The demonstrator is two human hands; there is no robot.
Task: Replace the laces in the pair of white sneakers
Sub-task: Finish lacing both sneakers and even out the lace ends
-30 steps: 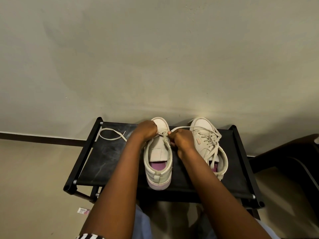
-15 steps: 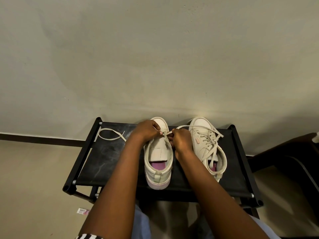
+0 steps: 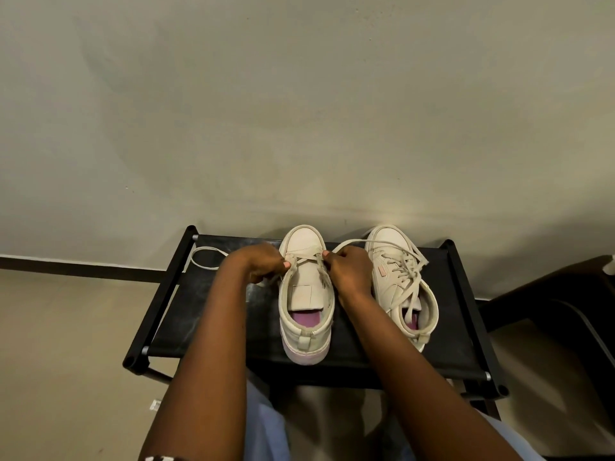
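Two white sneakers stand side by side on a black stool [image 3: 186, 314], toes toward the wall. The left sneaker [image 3: 306, 314] has a white lace [image 3: 304, 257] crossing only its lowest eyelets, and its tongue lies bare. My left hand [image 3: 258, 262] pinches the lace's left part at the shoe's left edge. My right hand [image 3: 349, 269] pinches the right part at the shoe's right edge. The lace's free ends trail out, one looping left over the stool, one arching right over the other shoe. The right sneaker [image 3: 402, 284] is laced all the way up.
The stool stands against a plain wall [image 3: 299, 111] with a dark skirting strip. A dark chair [image 3: 565, 311] is close at the right. A small paper scrap [image 3: 154, 404] lies on the floor at the stool's front left. My knees sit under the stool's near edge.
My hands have moved apart, from together over the shoe's middle to its two sides, drawing the lace crossed over the lower tongue. The sneakers have not shifted.
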